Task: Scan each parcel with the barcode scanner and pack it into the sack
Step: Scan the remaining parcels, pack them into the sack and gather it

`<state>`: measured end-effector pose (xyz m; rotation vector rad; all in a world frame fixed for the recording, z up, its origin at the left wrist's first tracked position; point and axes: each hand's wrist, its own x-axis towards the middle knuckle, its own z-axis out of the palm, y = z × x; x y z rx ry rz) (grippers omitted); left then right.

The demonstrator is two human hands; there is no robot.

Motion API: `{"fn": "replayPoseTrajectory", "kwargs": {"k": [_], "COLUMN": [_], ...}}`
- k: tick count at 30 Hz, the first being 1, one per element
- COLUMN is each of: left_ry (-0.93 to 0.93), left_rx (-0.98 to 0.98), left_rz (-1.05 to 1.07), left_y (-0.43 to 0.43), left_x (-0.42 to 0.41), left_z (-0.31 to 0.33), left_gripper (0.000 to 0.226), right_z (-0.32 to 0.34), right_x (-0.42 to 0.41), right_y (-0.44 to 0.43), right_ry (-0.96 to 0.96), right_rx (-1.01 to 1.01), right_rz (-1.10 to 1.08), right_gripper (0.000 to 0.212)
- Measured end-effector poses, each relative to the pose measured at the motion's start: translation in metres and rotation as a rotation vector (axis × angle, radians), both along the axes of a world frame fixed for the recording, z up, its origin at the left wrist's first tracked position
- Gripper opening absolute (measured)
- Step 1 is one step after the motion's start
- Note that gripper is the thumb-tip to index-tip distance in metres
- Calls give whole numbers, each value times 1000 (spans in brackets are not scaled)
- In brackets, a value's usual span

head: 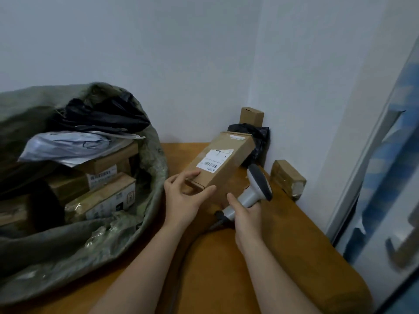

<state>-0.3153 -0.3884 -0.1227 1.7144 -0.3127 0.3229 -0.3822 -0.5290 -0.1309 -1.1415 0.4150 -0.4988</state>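
Left hand (183, 200) grips parcel (226, 148) (label (214, 161) blurred); scanner (257, 183) partly covered.

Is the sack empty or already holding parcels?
Partly full: the sack lies open, with cardboard boxes and plastic mailer bags piled inside.

The sack (68, 223) lies left on the table (294, 257), parcels (99, 196) in it.

Nothing legible. White shipping label (214, 160) with a barcode on the parcel (229, 143): print blurred. Box labels (103, 176) inside the sack (156, 177): also unreadable.
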Motion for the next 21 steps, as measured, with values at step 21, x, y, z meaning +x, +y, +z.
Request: {"fn": "replayPoseTrajectory", "kwargs": {"k": [21], "left_ry": [-461], "left_rx": [-420], "left_rz": [173], "left_y": [24], "left_x": [-15], "left_z": [52], "left_gripper": [56], "right_z": [-1], "right_x": [-15], "right_y": [8], "right_ry": [-16], "right_rx": [-160], "right_rz": [97], "right_gripper": [44]}}
